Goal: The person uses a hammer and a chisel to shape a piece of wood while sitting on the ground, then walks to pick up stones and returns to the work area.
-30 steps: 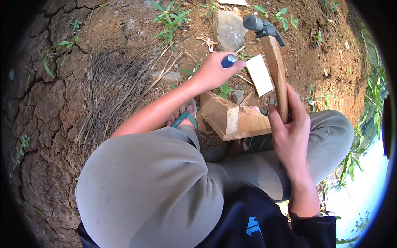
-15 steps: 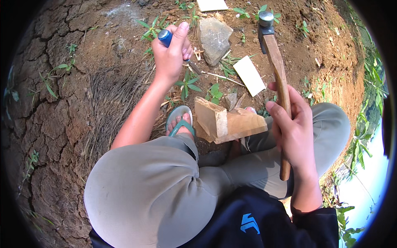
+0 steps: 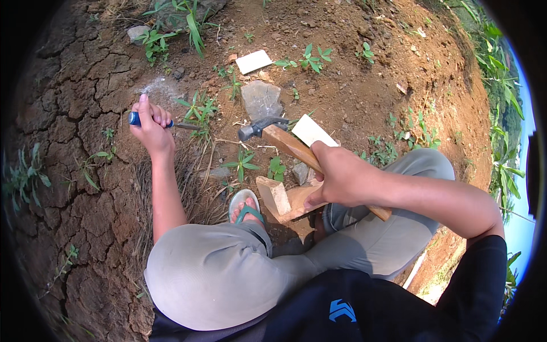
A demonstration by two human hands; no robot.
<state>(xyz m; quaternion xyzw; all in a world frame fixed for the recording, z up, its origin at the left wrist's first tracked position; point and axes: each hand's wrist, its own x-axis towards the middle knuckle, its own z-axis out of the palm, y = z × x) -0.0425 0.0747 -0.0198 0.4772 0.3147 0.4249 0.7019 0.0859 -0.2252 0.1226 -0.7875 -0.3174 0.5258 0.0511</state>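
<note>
Chisel (image 3: 135,118), clenched in the left hand (image 3: 151,130), sits farther left; the right hand (image 3: 348,175), wrapped around the hammer (image 3: 290,145), now reaches the wood block (image 3: 297,200).

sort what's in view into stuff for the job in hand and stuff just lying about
Apparently for the job:
blue-handled tool, in the left hand
hammer, in the right hand
wooden block, by the right hand

Apparently lying about:
grey stone
green plants
two pale rectangular pieces, though their role is unclear
</note>
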